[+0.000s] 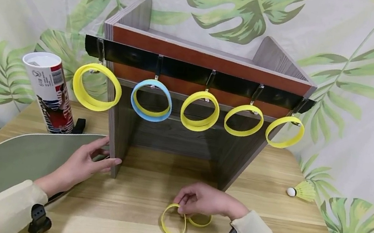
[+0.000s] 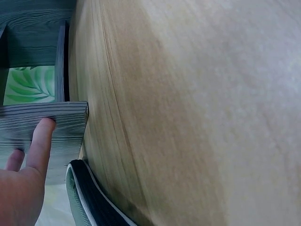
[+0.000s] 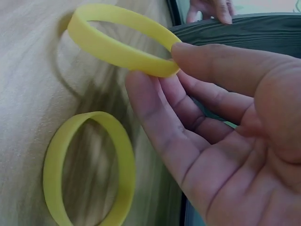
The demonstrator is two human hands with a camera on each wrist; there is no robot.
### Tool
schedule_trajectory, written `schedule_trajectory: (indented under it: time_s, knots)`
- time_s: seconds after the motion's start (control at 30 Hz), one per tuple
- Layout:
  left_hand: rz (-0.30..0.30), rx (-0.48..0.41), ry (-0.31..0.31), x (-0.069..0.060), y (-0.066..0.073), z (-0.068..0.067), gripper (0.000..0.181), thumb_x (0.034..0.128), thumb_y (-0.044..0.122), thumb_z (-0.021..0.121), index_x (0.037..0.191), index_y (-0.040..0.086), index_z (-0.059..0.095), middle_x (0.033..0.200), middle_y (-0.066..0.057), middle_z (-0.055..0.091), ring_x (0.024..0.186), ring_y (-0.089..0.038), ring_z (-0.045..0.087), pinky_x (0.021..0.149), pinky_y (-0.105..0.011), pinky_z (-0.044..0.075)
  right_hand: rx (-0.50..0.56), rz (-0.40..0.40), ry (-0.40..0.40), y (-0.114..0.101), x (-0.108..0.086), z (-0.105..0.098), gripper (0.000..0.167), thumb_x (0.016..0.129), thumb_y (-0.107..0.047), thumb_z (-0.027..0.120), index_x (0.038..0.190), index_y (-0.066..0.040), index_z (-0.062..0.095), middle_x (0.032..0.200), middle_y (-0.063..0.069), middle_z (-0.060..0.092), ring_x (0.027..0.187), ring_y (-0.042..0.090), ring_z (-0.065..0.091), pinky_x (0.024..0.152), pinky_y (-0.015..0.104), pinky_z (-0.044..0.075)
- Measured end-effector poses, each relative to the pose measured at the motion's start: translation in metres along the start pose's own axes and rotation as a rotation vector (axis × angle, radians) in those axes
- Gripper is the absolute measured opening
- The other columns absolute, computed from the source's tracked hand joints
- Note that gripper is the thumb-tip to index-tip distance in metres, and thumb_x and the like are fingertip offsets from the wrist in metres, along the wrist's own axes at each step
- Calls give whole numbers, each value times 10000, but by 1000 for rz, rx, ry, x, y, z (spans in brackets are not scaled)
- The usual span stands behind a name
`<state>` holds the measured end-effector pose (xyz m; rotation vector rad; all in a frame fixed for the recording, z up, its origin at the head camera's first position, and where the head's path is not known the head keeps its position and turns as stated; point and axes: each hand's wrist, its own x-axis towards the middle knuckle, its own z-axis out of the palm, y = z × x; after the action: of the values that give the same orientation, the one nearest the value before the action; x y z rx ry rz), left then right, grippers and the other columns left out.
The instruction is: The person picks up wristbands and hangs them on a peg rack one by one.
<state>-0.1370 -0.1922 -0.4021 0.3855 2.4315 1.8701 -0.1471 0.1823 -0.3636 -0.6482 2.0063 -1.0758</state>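
Note:
My left hand [image 1: 80, 166] rests against the left side panel [image 1: 114, 141] of a grey wooden shelf, its fingers fairly straight. In the left wrist view, one straight finger [image 2: 41, 146] touches the panel's edge. Above the tabletop in front of the shelf, my right hand [image 1: 204, 200] pinches a yellow silicone wristband [image 3: 117, 44] between thumb and fingertips. A second yellow wristband [image 3: 52, 174] lies on the table just below that hand. Five wristbands hang from metal hooks on a black strip [image 1: 183, 69] across the shelf's front; one, a blue wristband [image 1: 148, 117], has a yellow inside.
To the left stands a red and white can [image 1: 51, 94], with a small black object [image 1: 79, 126] beside it. A grey-green oval item with a pale rim [image 1: 26, 164] lies partly under my left arm. A yellow shuttlecock [image 1: 302, 191] lies at the right. Leaf-printed cloth hangs behind.

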Motion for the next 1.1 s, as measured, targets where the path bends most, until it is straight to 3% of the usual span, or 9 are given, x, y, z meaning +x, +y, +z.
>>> schedule_trajectory:
  time_s: [0.27, 0.43, 0.63, 0.87, 0.97, 1.1]
  knots:
    - [0, -5, 7, 1, -1, 1, 736, 1019, 155, 702, 1651, 123, 326, 1534, -261, 482, 1078, 69, 615, 838, -282, 661, -24, -88, 23, -12, -11, -11, 252, 979, -75, 715, 1181, 66, 665, 946, 11, 685, 813, 115, 651, 733, 259, 622]
    - [0, -1, 11, 1, 0, 1, 732, 1017, 157, 705, 1647, 112, 333, 1538, -259, 477, 1079, 70, 615, 842, -288, 663, -98, -162, 100, -25, -18, -15, 196, 972, -113, 740, 1144, -30, 695, 991, 33, 697, 874, 97, 654, 775, 203, 592]
    - [-7, -1, 9, 1, -1, 1, 739, 1018, 155, 703, 1647, 92, 322, 1556, -258, 451, 1091, 64, 605, 852, -286, 661, -111, -234, 188, -41, -29, -16, 206, 965, -129, 757, 1139, -41, 688, 998, 72, 714, 922, 105, 681, 869, 215, 607]
    - [-5, -11, 5, 1, -2, 2, 729, 1018, 158, 704, 1644, 103, 336, 1556, -247, 453, 1097, 48, 611, 846, -276, 659, 7, -369, 257, -59, -46, -18, 204, 973, -52, 732, 1127, 53, 648, 1023, 189, 731, 925, 116, 698, 831, 238, 627]
    - [4, -5, 2, 1, -2, 1, 723, 1019, 157, 701, 1643, 104, 339, 1552, -252, 459, 1098, 49, 613, 843, -274, 660, 92, -421, 277, -69, -57, -23, 192, 974, -6, 709, 1137, 56, 629, 1036, 133, 752, 953, 116, 720, 849, 257, 639]
    - [8, -3, 5, 0, -1, 1, 722, 1021, 151, 698, 1642, 91, 335, 1545, -259, 462, 1088, 62, 610, 839, -276, 661, 209, -469, 321, -82, -72, -34, 180, 978, 37, 677, 1136, -36, 630, 1049, 20, 763, 1013, 141, 753, 888, 296, 652]
